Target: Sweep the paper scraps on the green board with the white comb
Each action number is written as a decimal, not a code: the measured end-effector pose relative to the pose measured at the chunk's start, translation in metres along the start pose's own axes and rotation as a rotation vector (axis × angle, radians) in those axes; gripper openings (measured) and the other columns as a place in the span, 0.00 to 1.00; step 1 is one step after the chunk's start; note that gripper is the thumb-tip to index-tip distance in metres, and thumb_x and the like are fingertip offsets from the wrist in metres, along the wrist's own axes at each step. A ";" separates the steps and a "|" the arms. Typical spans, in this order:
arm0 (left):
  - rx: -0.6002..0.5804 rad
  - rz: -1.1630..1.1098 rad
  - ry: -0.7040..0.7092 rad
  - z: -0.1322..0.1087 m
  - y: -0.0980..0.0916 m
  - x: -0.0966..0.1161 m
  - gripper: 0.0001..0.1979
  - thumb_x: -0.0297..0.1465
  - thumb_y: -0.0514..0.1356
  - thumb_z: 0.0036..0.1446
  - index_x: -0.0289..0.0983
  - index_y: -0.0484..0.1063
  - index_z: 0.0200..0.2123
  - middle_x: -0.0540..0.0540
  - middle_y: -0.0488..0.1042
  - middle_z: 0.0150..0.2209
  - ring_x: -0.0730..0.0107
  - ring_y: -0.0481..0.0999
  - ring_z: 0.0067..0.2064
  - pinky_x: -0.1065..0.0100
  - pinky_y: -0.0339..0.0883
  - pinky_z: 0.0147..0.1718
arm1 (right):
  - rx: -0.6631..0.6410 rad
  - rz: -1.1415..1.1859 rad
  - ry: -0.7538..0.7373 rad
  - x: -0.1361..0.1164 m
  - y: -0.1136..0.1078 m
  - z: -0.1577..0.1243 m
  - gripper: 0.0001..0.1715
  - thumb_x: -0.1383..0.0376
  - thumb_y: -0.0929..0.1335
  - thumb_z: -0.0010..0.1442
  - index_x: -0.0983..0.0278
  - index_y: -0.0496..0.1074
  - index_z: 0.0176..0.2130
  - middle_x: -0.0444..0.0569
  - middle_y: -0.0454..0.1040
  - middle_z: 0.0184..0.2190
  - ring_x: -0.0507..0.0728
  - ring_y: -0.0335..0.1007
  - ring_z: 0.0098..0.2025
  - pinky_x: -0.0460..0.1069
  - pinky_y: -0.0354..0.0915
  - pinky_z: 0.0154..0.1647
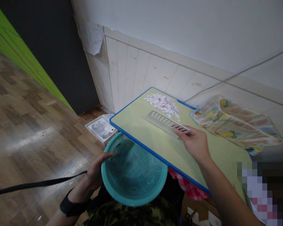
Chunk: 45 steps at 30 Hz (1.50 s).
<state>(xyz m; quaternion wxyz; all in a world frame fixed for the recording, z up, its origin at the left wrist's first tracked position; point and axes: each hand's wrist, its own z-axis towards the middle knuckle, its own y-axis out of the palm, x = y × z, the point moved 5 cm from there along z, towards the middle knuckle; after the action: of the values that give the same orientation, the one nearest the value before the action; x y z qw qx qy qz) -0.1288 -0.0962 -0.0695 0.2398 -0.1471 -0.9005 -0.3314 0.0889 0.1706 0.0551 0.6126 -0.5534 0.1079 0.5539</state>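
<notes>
My left hand (97, 168) grips the left rim of a teal plastic colander (134, 201), thumb over the edge. The colander sits at my lap, partly under the front edge of the table, and looks to have nothing in it. My right hand (195, 141) is closed on the near end of a white slotted plastic strip (161, 125) with a flat lower edge, whose exact kind I cannot tell. The strip stands on edge on the yellow-green tabletop (141, 117). Just beyond it lies a pile of small white paper scraps (163, 103).
A patterned cloth (235, 125) lies at the table's wall side. On the floor left of the table is an open flat box (101, 128) with a printed portrait. Scissors (191, 216) and paper pieces lie below right. A cable runs along the wall.
</notes>
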 end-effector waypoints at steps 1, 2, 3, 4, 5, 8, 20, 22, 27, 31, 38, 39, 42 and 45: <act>0.008 0.010 -0.001 0.000 0.000 0.000 0.13 0.24 0.61 0.59 0.35 0.83 0.24 0.42 0.85 0.22 0.62 0.82 0.22 0.67 0.78 0.25 | 0.031 -0.025 0.003 0.008 0.003 0.012 0.19 0.56 0.73 0.58 0.66 0.85 0.42 0.50 0.85 0.33 0.61 0.80 0.33 0.51 0.70 0.33; 0.017 0.019 -0.001 -0.001 0.000 -0.001 0.13 0.23 0.61 0.59 0.35 0.83 0.25 0.42 0.85 0.22 0.61 0.82 0.22 0.67 0.79 0.26 | 0.061 -0.056 0.007 0.015 0.005 0.025 0.20 0.55 0.72 0.58 0.67 0.85 0.41 0.49 0.84 0.30 0.60 0.77 0.30 0.50 0.67 0.30; 0.024 0.024 -0.003 -0.001 0.000 -0.001 0.12 0.23 0.61 0.59 0.36 0.83 0.25 0.42 0.85 0.23 0.61 0.83 0.22 0.66 0.79 0.27 | 0.081 -0.093 0.008 0.022 0.007 0.037 0.21 0.54 0.72 0.58 0.69 0.85 0.41 0.48 0.82 0.27 0.58 0.75 0.27 0.50 0.63 0.28; 0.030 0.025 -0.007 -0.002 0.000 -0.001 0.11 0.23 0.62 0.58 0.36 0.82 0.26 0.42 0.86 0.23 0.60 0.83 0.23 0.65 0.80 0.27 | 0.111 -0.125 0.006 0.029 0.007 0.047 0.22 0.54 0.71 0.58 0.69 0.85 0.41 0.48 0.81 0.26 0.58 0.72 0.26 0.49 0.61 0.28; 0.035 0.022 -0.013 -0.002 0.000 -0.002 0.10 0.24 0.62 0.58 0.36 0.82 0.26 0.42 0.86 0.24 0.60 0.83 0.23 0.64 0.80 0.28 | 0.131 -0.149 0.000 0.034 0.007 0.056 0.23 0.54 0.71 0.58 0.70 0.85 0.42 0.48 0.80 0.25 0.58 0.71 0.26 0.49 0.60 0.28; 0.045 0.018 -0.042 -0.002 -0.003 -0.004 0.09 0.24 0.63 0.58 0.34 0.83 0.27 0.40 0.86 0.24 0.57 0.84 0.24 0.63 0.81 0.29 | 0.176 -0.213 -0.011 0.045 0.001 0.070 0.22 0.54 0.70 0.58 0.69 0.85 0.40 0.46 0.78 0.23 0.57 0.69 0.26 0.49 0.58 0.28; 0.079 0.030 0.004 0.015 -0.020 -0.011 0.10 0.23 0.63 0.58 0.31 0.84 0.27 0.39 0.85 0.23 0.56 0.85 0.24 0.63 0.81 0.28 | 0.145 -0.249 -0.017 0.051 -0.020 0.059 0.19 0.56 0.70 0.58 0.66 0.85 0.40 0.47 0.80 0.25 0.57 0.70 0.26 0.49 0.59 0.30; 0.073 0.044 0.010 0.016 -0.020 -0.010 0.10 0.23 0.63 0.59 0.30 0.84 0.28 0.38 0.86 0.24 0.56 0.84 0.25 0.61 0.82 0.29 | 0.174 -0.261 -0.015 0.052 -0.023 0.059 0.19 0.56 0.70 0.59 0.66 0.85 0.41 0.48 0.80 0.25 0.57 0.70 0.27 0.49 0.59 0.30; 0.061 0.047 0.011 0.013 -0.015 -0.010 0.10 0.23 0.63 0.59 0.30 0.85 0.29 0.39 0.86 0.25 0.56 0.85 0.25 0.60 0.82 0.30 | 0.146 -0.296 -0.009 0.057 -0.024 0.061 0.18 0.56 0.70 0.59 0.66 0.84 0.37 0.46 0.75 0.21 0.55 0.66 0.24 0.49 0.55 0.28; 0.078 0.039 0.010 0.010 -0.012 -0.010 0.11 0.22 0.63 0.58 0.32 0.84 0.27 0.40 0.85 0.23 0.57 0.84 0.24 0.63 0.81 0.27 | 0.143 -0.256 -0.016 0.056 -0.024 0.064 0.18 0.55 0.71 0.58 0.67 0.84 0.36 0.45 0.75 0.21 0.55 0.65 0.25 0.49 0.55 0.28; 0.088 0.040 0.007 0.010 -0.012 -0.011 0.10 0.22 0.64 0.57 0.32 0.84 0.26 0.40 0.85 0.23 0.56 0.84 0.24 0.62 0.82 0.27 | 0.127 -0.261 0.001 0.054 -0.030 0.067 0.17 0.55 0.71 0.58 0.66 0.83 0.36 0.44 0.75 0.22 0.55 0.66 0.25 0.49 0.56 0.28; 0.090 0.040 0.010 0.011 -0.013 -0.011 0.09 0.22 0.64 0.57 0.32 0.84 0.26 0.39 0.86 0.24 0.55 0.85 0.25 0.61 0.82 0.28 | 0.140 -0.257 0.005 0.054 -0.033 0.066 0.17 0.55 0.71 0.57 0.66 0.83 0.36 0.44 0.76 0.22 0.55 0.66 0.25 0.49 0.57 0.28; 0.094 0.048 0.017 0.012 -0.014 -0.011 0.08 0.23 0.65 0.56 0.34 0.84 0.27 0.39 0.86 0.25 0.53 0.85 0.25 0.60 0.83 0.28 | 0.154 -0.235 0.007 0.054 -0.041 0.063 0.17 0.55 0.71 0.57 0.66 0.84 0.37 0.45 0.78 0.24 0.56 0.68 0.26 0.49 0.60 0.30; 0.088 0.061 0.021 0.012 -0.016 -0.012 0.08 0.23 0.66 0.55 0.36 0.83 0.26 0.41 0.86 0.25 0.54 0.85 0.25 0.62 0.82 0.27 | 0.122 -0.224 0.014 0.058 -0.043 0.062 0.16 0.56 0.72 0.57 0.65 0.84 0.37 0.47 0.80 0.26 0.57 0.71 0.27 0.50 0.61 0.31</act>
<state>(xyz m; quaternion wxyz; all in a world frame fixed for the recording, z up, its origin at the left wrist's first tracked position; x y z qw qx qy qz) -0.1299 -0.1009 -0.0923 0.2654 -0.1603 -0.9069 -0.2854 0.1143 0.2621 0.0585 0.7024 -0.5276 0.0833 0.4704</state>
